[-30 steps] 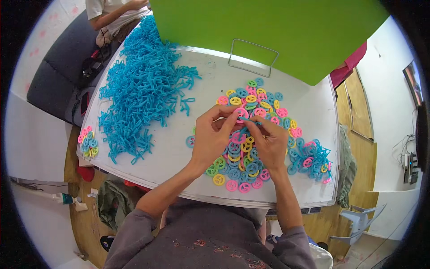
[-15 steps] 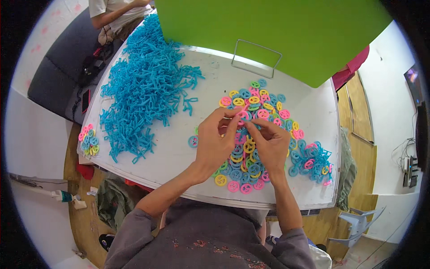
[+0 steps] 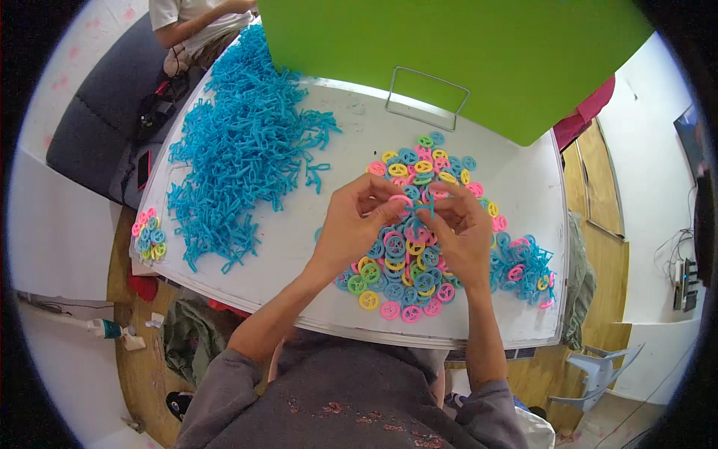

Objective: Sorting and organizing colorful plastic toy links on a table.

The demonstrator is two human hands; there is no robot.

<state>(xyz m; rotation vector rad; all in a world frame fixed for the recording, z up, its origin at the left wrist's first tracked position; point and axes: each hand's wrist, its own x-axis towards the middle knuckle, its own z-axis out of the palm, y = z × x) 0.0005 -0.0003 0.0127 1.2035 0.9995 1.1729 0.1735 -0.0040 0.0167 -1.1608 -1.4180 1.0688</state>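
Above a heap of small plastic wheels in pink, yellow, green and blue, both my hands meet close together. My left hand pinches a pink wheel between thumb and fingertips. A blue forked plastic piece is pinched in my right hand, its prongs pointing up beside the wheel. Wheel and blue piece are at or almost at contact; whether they are joined I cannot tell. My fingers partly hide the wheels beneath.
A large pile of blue forked pieces covers the table's left. Blue pieces with wheels attached lie at right; a few wheels sit at the left corner. A green panel with a wire handle stands behind. Another person's arm shows far left.
My right hand has turned and risen slightly, bringing the blue piece into clearer view. My left hand has shifted a little, still with the pink wheel.
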